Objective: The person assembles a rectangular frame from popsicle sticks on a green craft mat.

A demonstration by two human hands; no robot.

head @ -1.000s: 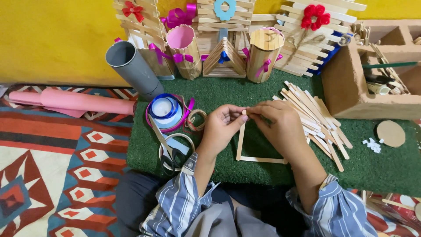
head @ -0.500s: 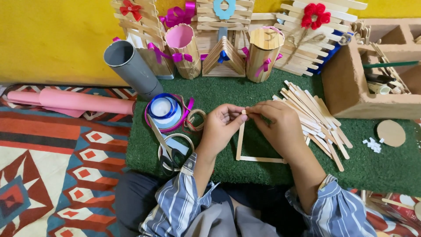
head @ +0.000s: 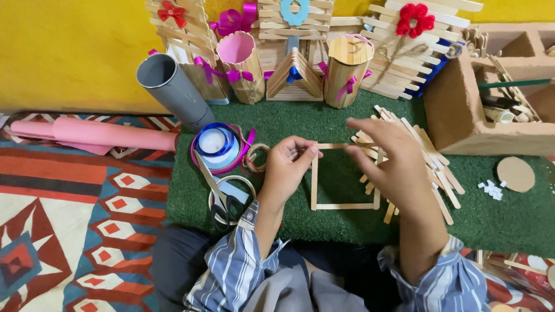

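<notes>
1. The left hand (head: 289, 164) rests on the green turf mat (head: 289, 225), its fingertips pinched on the top-left corner of a square frame of wooden sticks (head: 345, 176).
2. The frame lies flat on the mat at the centre of the view, between the two hands; its top stick runs from the left fingertips toward 3 o'clock.
3. The right hand (head: 388, 164) hovers over the frame's right side with fingers spread and loose; whether it touches or grips a stick cannot be told.
4. A loose pile of wooden sticks (head: 430, 153) lies just past the right hand, at 3 o'clock of the frame.
5. At 9 o'clock of the left hand sit ribbon rolls (head: 218, 145) and scissors (head: 222, 193).
6. At 12 o'clock stand stick-built craft pieces: a pink-lined cup (head: 241, 66), a small triangular hut (head: 295, 78) and a wooden cylinder (head: 346, 69).
7. A grey tube (head: 173, 92) leans at 10 o'clock, with a pink paper roll (head: 104, 134) lying at 9 o'clock on the patterned rug (head: 69, 231).
8. A cardboard disc (head: 515, 173) lies at 3 o'clock, beyond the pile.
</notes>
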